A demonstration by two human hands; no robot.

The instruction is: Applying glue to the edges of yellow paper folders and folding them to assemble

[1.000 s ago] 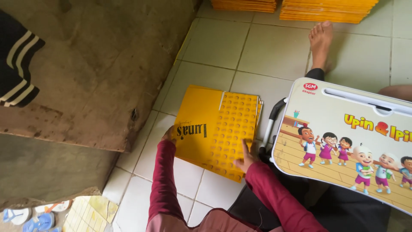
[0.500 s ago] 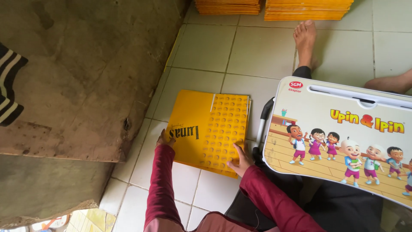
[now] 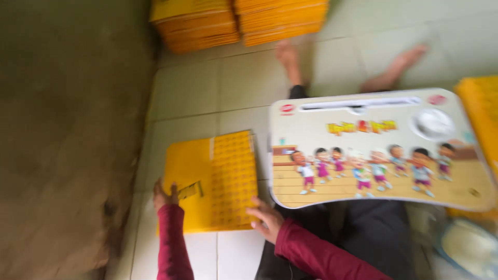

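The pale tiled floor [image 3: 207,93] carries a flat yellow packet [image 3: 212,181] near its left edge beside a brown mat [image 3: 67,140], two stacks of yellow packets [image 3: 238,23] at the far edge (blurred), and a small cartoon-printed lap desk [image 3: 373,150].

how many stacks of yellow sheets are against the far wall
2: the left stack and the right stack sit side by side on the tiled floor. More yellow shows at the right edge, too blurred to identify.

Bare tiled floor [image 3: 207,98] open ahead of the yellow folder [image 3: 210,181]. Cartoon lap desk [image 3: 373,150] blocks right, brown mat [image 3: 67,145] edges left, yellow stacks [image 3: 238,23] block far end.
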